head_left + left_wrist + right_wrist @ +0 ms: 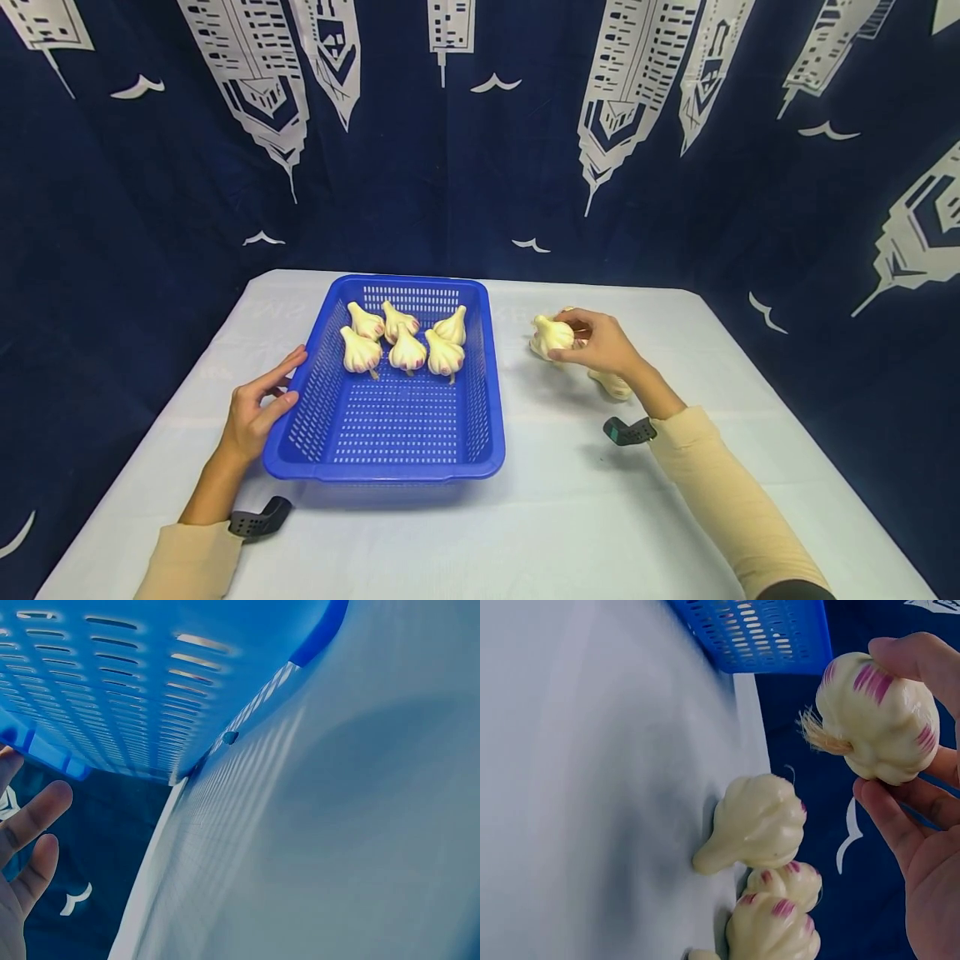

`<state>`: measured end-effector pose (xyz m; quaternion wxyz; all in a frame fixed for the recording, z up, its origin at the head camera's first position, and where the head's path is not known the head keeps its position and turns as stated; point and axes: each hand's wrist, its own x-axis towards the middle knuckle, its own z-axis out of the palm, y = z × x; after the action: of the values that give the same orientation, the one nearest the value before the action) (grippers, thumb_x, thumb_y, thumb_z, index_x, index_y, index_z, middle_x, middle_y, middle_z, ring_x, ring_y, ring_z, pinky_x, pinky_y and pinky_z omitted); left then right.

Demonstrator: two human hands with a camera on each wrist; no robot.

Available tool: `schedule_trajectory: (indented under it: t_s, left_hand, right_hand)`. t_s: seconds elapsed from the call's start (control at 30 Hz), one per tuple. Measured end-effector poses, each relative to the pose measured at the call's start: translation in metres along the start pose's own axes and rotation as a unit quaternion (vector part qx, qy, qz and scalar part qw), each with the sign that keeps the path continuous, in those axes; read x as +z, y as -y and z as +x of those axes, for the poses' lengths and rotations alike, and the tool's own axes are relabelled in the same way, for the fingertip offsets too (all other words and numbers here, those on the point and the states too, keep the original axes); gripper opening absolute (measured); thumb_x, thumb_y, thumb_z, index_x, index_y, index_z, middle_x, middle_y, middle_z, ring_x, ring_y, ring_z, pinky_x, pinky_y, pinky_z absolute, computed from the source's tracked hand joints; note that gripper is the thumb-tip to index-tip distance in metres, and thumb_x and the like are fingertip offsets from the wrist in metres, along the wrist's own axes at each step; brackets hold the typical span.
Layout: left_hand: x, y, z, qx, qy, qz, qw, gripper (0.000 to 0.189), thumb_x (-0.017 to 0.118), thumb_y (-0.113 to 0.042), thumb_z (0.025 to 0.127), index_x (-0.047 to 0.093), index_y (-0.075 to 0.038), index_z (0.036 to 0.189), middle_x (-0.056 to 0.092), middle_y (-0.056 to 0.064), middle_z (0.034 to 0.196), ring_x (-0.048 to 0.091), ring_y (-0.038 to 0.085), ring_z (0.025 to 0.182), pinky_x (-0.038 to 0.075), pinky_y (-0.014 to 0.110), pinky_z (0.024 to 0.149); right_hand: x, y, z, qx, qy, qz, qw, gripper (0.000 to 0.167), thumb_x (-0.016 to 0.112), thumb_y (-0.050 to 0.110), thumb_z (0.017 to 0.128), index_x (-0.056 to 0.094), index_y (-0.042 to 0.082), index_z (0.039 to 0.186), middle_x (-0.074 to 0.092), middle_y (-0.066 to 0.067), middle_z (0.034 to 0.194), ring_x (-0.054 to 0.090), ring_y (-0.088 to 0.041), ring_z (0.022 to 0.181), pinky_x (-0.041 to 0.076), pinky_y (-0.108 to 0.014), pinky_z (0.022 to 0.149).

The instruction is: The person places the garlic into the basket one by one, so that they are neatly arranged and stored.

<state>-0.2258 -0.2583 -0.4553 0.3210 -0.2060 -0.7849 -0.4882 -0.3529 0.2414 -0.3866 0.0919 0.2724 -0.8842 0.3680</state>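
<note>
In the head view my right hand [603,340] holds a garlic bulb [552,335] above the white table, to the right of a blue basket [495,417]. The right wrist view shows thumb and fingers pinching that bulb [885,720], its stringy roots and purple streaks facing the camera. More garlic bulbs [757,821] lie on the table close by; in the head view the hand and forearm partly hide them. My left hand [251,412] touches the basket's left rim with fingers extended. Several garlic bulbs [407,350] sit in the basket's far half.
The white table [540,533] carries the basket left of centre. Behind it hangs a dark blue curtain [450,167] with white building and bird prints. Black bands [630,431] are worn at both wrists, over beige sleeves [735,492].
</note>
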Motion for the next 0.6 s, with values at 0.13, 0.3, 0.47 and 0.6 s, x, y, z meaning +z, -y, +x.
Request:
schedule_trajectory:
  t_s: [0.13, 0.3, 0.47, 0.6]
  left_hand:
    - [0.000, -0.001, 0.000, -0.003, 0.003, 0.001, 1.0000, 0.047, 0.055, 0.002, 0.081, 0.064, 0.005, 0.127, 0.058, 0.013, 0.136, 0.060, -0.001, 0.086, 0.043, 0.019, 0.068]
    - [0.000, 0.000, -0.001, 0.000, 0.003, -0.001, 1.0000, 0.048, 0.056, 0.002, 0.080, 0.063, 0.005, 0.127, 0.058, 0.012, 0.136, 0.060, -0.001, 0.085, 0.042, 0.019, 0.067]
    - [0.000, 0.002, -0.001, 0.001, 0.003, 0.000, 1.0000, 0.048, 0.056, 0.003, 0.080, 0.063, 0.006, 0.127, 0.058, 0.011, 0.136, 0.060, 0.000, 0.085, 0.042, 0.019, 0.067]
    - [0.000, 0.003, 0.000, 0.003, 0.006, 0.007, 1.0000, 0.047, 0.055, 0.002, 0.080, 0.063, 0.006, 0.127, 0.057, 0.015, 0.137, 0.059, -0.001, 0.086, 0.042, 0.019, 0.068]
  right_hand:
    - [0.000, 0.007, 0.002, 0.001, 0.002, 0.005, 1.0000, 0.052, 0.089, 0.018, 0.069, 0.068, -0.002, 0.112, 0.069, -0.016, 0.110, 0.068, -0.030, 0.095, 0.054, -0.041, 0.084]
    - [0.001, 0.012, 0.005, 0.008, 0.011, 0.016, 0.9998, 0.050, 0.090, 0.019, 0.068, 0.069, -0.001, 0.109, 0.071, -0.013, 0.101, 0.068, -0.027, 0.091, 0.055, -0.040, 0.082]
    - [0.001, 0.016, 0.007, 0.006, 0.019, 0.026, 0.9995, 0.051, 0.090, 0.019, 0.068, 0.069, -0.002, 0.109, 0.071, -0.013, 0.099, 0.067, -0.026, 0.088, 0.055, -0.044, 0.081]
    - [0.001, 0.020, 0.010, -0.002, 0.023, 0.035, 0.9991, 0.051, 0.089, 0.019, 0.070, 0.067, -0.003, 0.111, 0.070, -0.014, 0.100, 0.068, -0.026, 0.088, 0.055, -0.045, 0.080]
